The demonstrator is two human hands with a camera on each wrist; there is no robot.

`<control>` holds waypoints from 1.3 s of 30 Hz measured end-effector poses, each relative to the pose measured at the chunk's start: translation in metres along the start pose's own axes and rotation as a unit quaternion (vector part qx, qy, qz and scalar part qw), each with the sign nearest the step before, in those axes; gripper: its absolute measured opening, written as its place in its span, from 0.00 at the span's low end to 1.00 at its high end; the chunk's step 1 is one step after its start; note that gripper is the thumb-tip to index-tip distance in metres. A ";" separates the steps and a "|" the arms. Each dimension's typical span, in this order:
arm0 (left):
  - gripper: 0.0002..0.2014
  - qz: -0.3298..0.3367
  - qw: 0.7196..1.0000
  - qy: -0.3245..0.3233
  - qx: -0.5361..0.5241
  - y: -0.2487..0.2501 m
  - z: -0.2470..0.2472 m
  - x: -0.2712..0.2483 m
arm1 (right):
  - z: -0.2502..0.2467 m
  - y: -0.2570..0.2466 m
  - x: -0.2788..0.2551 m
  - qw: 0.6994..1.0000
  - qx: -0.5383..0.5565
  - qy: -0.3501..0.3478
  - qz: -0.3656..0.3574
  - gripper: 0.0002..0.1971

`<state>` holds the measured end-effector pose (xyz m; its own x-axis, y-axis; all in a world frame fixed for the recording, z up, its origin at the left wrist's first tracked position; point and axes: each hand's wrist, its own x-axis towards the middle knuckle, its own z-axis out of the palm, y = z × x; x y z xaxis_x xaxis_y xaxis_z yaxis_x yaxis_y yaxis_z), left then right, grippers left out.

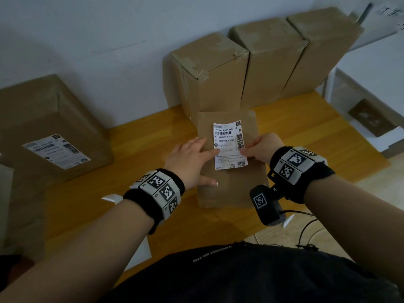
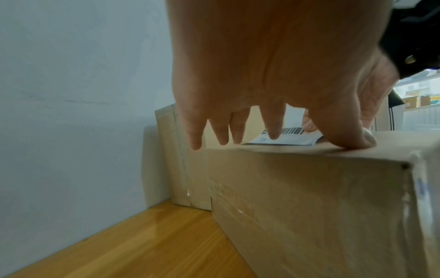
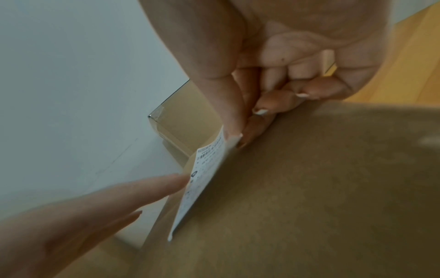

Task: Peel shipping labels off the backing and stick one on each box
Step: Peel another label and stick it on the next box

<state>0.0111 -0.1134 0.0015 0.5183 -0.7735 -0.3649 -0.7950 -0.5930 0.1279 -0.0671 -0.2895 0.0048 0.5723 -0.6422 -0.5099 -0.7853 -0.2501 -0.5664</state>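
Note:
A brown cardboard box (image 1: 231, 189) lies flat on the wooden table in front of me. A white shipping label (image 1: 230, 146) lies over its top face. My right hand (image 1: 260, 147) pinches the label's right edge (image 3: 228, 143) between thumb and fingers, and that edge stands lifted off the box. My left hand (image 1: 192, 162) rests on the box with straight fingers; its index fingertip touches the label's left edge (image 3: 190, 180) and its thumb (image 2: 352, 139) presses the box top. The barcode end of the label (image 2: 290, 131) shows past the left fingers.
A larger box (image 1: 54, 132) with a label on top stands at the left. Three tall boxes (image 1: 258, 62) line the wall behind. White paper scraps (image 1: 111, 197) lie on the table (image 1: 131, 162). A white shelf unit (image 1: 371, 88) is at the right.

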 end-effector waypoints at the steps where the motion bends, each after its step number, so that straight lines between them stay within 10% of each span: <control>1: 0.43 0.008 1.000 0.003 0.006 0.001 -0.001 0.000 | 0.000 0.000 0.000 1.000 -0.004 0.000 -0.003 0.16; 20: 0.37 0.024 0.999 -0.022 0.013 0.003 -0.006 0.004 | 0.000 0.000 -0.001 0.999 -0.038 -0.003 -0.033 0.14; 28: 0.21 0.029 0.997 0.072 0.000 0.010 -0.007 0.017 | 0.001 0.001 -0.002 0.998 -0.047 -0.004 -0.049 0.09; 39: 0.21 0.008 0.999 0.007 -0.034 0.001 -0.009 0.025 | 0.008 0.002 -0.004 0.984 -0.139 0.017 -0.111 0.14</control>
<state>0.0267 -0.1355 0.0006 0.5102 -0.7855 -0.3501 -0.7803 -0.5940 0.1957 -0.0693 -0.2814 0.0003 0.7328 -0.5718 -0.3688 -0.6784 -0.5722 -0.4608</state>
